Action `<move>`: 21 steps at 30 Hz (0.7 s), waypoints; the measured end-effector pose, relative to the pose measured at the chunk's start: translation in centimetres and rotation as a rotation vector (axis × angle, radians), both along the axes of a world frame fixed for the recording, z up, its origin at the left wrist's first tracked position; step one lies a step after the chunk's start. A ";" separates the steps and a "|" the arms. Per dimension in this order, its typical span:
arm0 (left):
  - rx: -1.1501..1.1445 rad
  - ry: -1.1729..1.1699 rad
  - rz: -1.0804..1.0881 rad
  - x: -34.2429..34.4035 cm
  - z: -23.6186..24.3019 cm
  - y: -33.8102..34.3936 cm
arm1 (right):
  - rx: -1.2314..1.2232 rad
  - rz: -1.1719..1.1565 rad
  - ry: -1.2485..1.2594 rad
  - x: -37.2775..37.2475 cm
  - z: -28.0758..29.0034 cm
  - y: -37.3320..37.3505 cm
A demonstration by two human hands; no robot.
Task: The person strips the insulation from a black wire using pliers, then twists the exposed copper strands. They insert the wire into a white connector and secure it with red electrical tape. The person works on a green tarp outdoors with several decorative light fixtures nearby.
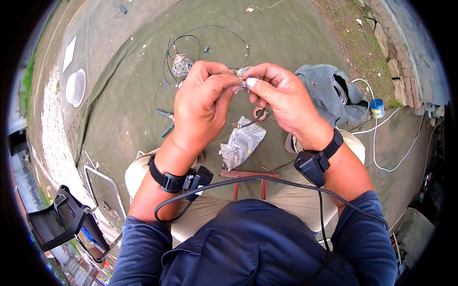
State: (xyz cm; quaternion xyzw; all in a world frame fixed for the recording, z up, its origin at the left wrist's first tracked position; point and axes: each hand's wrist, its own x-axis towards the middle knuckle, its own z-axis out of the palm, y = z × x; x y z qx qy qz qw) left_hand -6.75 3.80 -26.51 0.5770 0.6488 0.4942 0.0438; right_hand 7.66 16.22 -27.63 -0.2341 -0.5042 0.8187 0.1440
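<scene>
My left hand (202,97) and my right hand (284,100) are raised close together above the ground, fingertips nearly meeting. Thumb and fingers of the right pinch a small blue and copper-coloured piece (245,82); its exact kind is too small to tell. The left hand's fingers are pinched at the same spot, and what lies between them is hidden. Below the hands, a black cable (253,122) runs towards a bubble-wrap bag (244,142). A reddish ring-shaped roll (260,113) sits beside that cable. Pliers with blue-green handles (167,125) lie left of the left forearm.
Beyond my hands lie a looped black cable (210,26) and a silvery wrapped bundle (181,66). To the right are a grey-blue bag (324,88), a blue can (377,108) and a white cord (374,148). A small reddish stool (250,175) stands between my legs; a black chair (62,219) is at left.
</scene>
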 end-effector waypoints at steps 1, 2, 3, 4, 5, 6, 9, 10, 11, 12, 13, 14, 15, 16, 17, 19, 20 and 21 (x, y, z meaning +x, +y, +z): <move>0.000 0.009 0.001 0.0 0.0 0.1 | -0.001 0.006 -0.001 0.0 0.1 0.0; 0.001 0.017 0.002 0.0 -0.1 0.1 | -0.005 0.029 -0.007 0.1 0.2 0.0; -0.004 0.034 -0.002 0.0 -0.1 0.2 | -0.010 0.053 -0.012 0.2 0.3 0.1; -0.010 0.052 -0.007 -0.1 -0.1 0.2 | -0.015 0.076 -0.017 0.2 0.3 0.2; -0.015 0.069 -0.012 -0.2 -0.1 0.2 | -0.008 0.078 -0.019 0.3 0.4 0.3; -0.030 0.053 -0.019 -0.2 -0.1 0.2 | -0.002 0.080 -0.022 0.3 0.4 0.3; -0.078 0.031 -0.034 -0.3 -0.2 0.3 | -0.002 0.081 -0.021 0.4 0.3 0.4; -0.096 0.043 -0.034 -0.2 -0.1 0.2 | -0.006 0.083 -0.018 0.4 0.3 0.4; -0.113 0.055 -0.034 -0.2 0.0 0.1 | 0.004 0.083 -0.014 0.3 0.3 0.4; -0.132 0.061 -0.033 -0.2 0.0 0.0 | 0.014 0.083 -0.011 0.3 0.2 0.4; -0.149 0.064 -0.034 -0.2 0.0 0.0 | 0.026 0.081 -0.010 0.3 0.2 0.4; -0.165 0.067 -0.034 -0.2 0.1 -0.1 | 0.039 0.081 -0.012 0.3 0.3 0.3; -0.176 0.069 -0.035 -0.2 0.1 -0.1 | 0.053 0.080 -0.015 0.3 0.4 0.2; -0.187 0.070 -0.036 -0.2 0.1 -0.1 | 0.066 0.079 -0.017 0.3 0.5 0.2; -0.198 0.072 -0.038 -0.1 0.2 -0.2 | 0.071 0.087 -0.024 0.3 0.4 0.3; -0.213 0.058 -0.032 0.0 0.3 -0.2 | 0.081 0.107 -0.035 0.3 0.4 0.3; -0.221 0.052 -0.028 0.0 0.4 -0.3 | 0.073 0.114 -0.047 0.3 0.6 0.3; -0.237 0.036 -0.029 -0.1 0.4 -0.4 | 0.065 0.121 -0.058 0.2 1.1 0.3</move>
